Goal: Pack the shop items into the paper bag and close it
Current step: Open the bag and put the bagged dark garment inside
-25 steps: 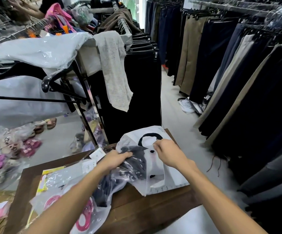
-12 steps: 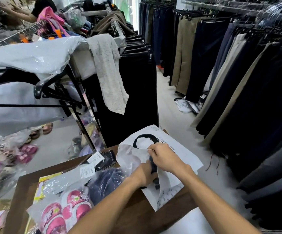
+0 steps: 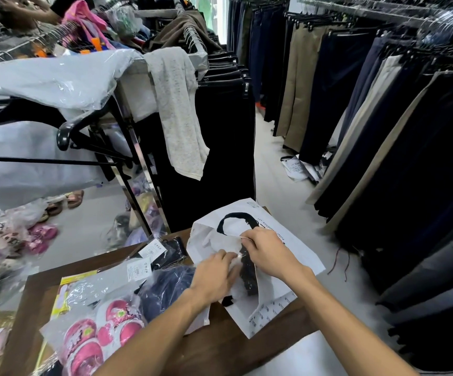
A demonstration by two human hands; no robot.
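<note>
The right hand is pinching the white paper bag's mouth open; left hand fingers are pressing a dark wrapped garment inside, pink shoes lying near-left.

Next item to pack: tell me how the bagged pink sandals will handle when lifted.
The bagged pink sandals probably feel light and lumpy. Their loose, glossy plastic wrap looks slippery and would likely sag around them. Being flat-soled, they should not roll on the wooden table.
</note>
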